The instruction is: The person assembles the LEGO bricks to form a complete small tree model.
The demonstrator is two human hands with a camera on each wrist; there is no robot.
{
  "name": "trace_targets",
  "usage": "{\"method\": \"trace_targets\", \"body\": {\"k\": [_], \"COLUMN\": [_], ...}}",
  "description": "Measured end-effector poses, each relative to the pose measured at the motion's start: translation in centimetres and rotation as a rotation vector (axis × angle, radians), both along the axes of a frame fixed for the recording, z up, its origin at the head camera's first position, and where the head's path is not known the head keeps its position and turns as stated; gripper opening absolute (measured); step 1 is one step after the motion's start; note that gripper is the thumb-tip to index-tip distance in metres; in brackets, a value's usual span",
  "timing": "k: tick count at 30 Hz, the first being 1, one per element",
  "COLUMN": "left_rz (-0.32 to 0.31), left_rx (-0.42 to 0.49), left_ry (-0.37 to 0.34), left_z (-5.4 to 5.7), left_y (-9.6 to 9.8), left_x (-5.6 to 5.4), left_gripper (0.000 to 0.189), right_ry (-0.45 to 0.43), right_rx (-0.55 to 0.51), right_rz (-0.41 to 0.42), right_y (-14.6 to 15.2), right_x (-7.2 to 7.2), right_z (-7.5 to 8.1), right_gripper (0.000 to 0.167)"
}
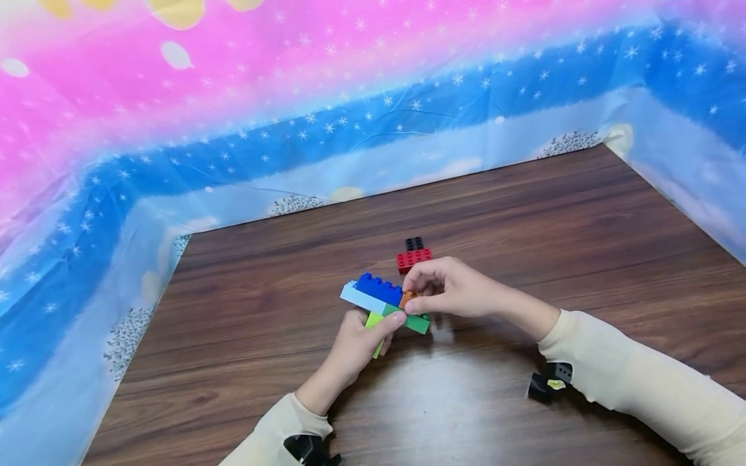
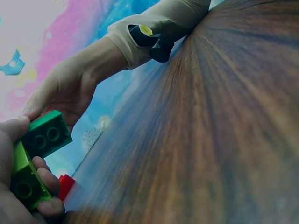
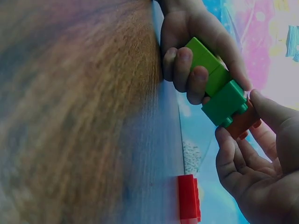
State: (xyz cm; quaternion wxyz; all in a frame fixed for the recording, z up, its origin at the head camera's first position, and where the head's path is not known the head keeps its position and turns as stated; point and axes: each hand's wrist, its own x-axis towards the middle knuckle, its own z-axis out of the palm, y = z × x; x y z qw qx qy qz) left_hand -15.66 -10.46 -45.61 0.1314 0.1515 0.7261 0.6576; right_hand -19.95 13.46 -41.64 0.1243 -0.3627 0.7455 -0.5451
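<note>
My left hand (image 1: pixel 354 342) grips the lime green bricks (image 3: pixel 208 70) at the underside of a built toy-brick piece, its thumb lying along the side. Above the lime part run a light blue brick (image 1: pixel 361 298) and a green brick (image 1: pixel 417 323), end to end. On top of these sits a dark blue brick (image 1: pixel 377 288), with an orange brick (image 3: pixel 243 120) beside it over the green one. Thumb and fingers of my right hand (image 1: pixel 460 288) pinch the orange brick. In the left wrist view the hollow underside of the green brick (image 2: pixel 47 135) shows.
Beyond the hands, a red brick (image 1: pixel 414 260) lies on the dark wooden table (image 1: pixel 262 285), with a black brick (image 1: pixel 414 243) at its far side. A pink and blue patterned cloth (image 1: pixel 350 123) hangs along the table's back and sides.
</note>
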Motion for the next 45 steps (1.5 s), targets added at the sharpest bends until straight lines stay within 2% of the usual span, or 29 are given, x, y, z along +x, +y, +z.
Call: {"method": "trace_targets", "body": {"k": [4, 8, 17, 22, 26, 29, 35, 41, 45], "left_rz": [-0.008, 0.015, 0.073, 0.067, 0.031, 0.011, 0.046, 0.036, 0.041], "left_rx": [-0.004, 0.017, 0.053, 0.051, 0.053, 0.052, 0.058, 0.047, 0.045], "left_ry": [-0.002, -0.013, -0.043, -0.029, -0.031, -0.036, -0.054, -0.058, -0.069], "left_z": [0.04, 0.14, 0.04, 0.00, -0.17, -0.26, -0.02, 0.17, 0.16], "left_y": [-0.20, -0.17, 0.07, 0.05, 0.20, 0.40, 0.38, 0.20, 0.07], "left_x": [0.03, 0.12, 0.27, 0.41, 0.46, 0.43, 0.55, 0.51, 0.46], "left_gripper": [0.029, 0.030, 0.029, 0.027, 0.021, 0.020, 0.022, 0.023, 0.022], "right_ry": [-0.019, -0.023, 0.005, -0.024, -0.104, -0.117, -0.075, -0.111, -0.145], "right_rx": [-0.007, -0.010, 0.012, -0.002, -0.019, -0.017, -0.032, -0.040, -0.056], "right_rz": [0.016, 0.020, -0.043, -0.022, 0.005, -0.011, -0.038, -0.063, -0.073], "right_y": [-0.09, -0.22, -0.52, -0.47, -0.10, 0.12, -0.15, -0.39, -0.58], "right_x": [-0.18, -0.30, 0.28, 0.23, 0.16, 0.28, 0.48, 0.61, 0.42], "right_z": [0.03, 0.13, 0.45, 0.25, -0.07, -0.07, 0.33, 0.63, 0.20], "right_gripper": [0.012, 0.011, 0.014, 0.013, 0.013, 0.015, 0.014, 0.013, 0.017]}}
